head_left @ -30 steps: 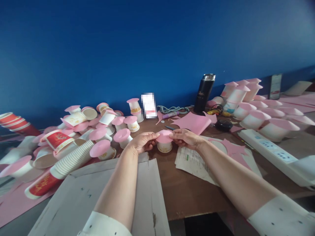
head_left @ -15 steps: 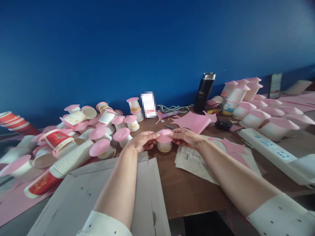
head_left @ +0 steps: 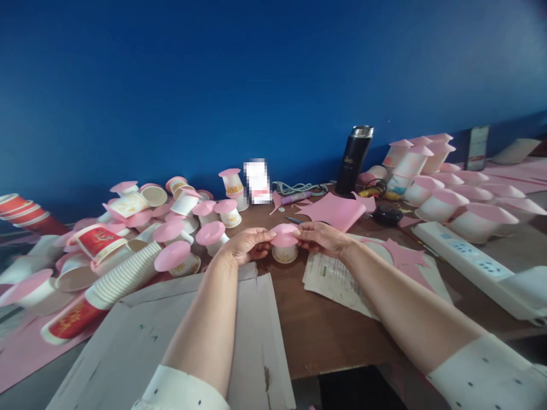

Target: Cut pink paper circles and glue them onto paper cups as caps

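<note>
A round pink paper disc [head_left: 284, 234] lies across the base of an upside-down paper cup [head_left: 285, 254] on the brown table [head_left: 316, 336]. My left hand [head_left: 252, 245] pinches the disc's left edge between thumb and fingers. On the opposite edge, my right hand [head_left: 319, 238] grips it the same way. The cup is white with a gold pattern near its rim, and stands upright on that rim. Beside my left hand are more cups topped with pink paper, such as a white cup [head_left: 217, 245].
A stack of nested cups [head_left: 115, 285] and a grey cardboard sheet [head_left: 171, 347] lie at the left. Rightward are cut pink paper [head_left: 337, 212], printed sheets [head_left: 333, 279], a black flask [head_left: 354, 162], a white power strip [head_left: 474, 262] and several pink-topped cups [head_left: 482, 219]. A phone [head_left: 258, 182] leans behind.
Both hands keep hold of the disc's edges, and the cup stays in place. Only a very slight shift of the whole view shows.
</note>
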`<control>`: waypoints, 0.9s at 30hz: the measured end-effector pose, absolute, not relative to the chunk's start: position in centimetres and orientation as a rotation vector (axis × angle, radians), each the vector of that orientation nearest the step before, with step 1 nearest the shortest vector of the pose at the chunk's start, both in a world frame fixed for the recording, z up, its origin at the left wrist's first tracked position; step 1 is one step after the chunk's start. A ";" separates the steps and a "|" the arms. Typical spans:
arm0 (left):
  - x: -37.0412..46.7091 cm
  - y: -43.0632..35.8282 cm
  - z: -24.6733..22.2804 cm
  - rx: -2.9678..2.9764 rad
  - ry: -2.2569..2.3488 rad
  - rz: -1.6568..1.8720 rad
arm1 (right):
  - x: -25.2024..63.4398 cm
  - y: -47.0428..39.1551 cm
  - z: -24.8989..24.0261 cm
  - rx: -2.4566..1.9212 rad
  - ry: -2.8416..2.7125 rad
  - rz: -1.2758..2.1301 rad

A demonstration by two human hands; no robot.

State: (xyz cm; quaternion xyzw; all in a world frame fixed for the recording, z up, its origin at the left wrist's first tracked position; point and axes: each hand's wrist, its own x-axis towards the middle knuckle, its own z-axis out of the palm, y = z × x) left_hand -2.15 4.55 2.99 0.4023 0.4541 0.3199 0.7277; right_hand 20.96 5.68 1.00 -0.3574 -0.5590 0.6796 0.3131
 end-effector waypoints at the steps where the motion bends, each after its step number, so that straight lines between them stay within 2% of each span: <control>1: -2.1 4.5 3.0 0.883 1.001 0.705 | 21.0 5.7 1.0 -0.937 -1.478 1.794; 27: -2.4 4.6 2.9 0.977 1.096 0.644 | 20.8 5.4 1.4 -0.974 -1.477 1.837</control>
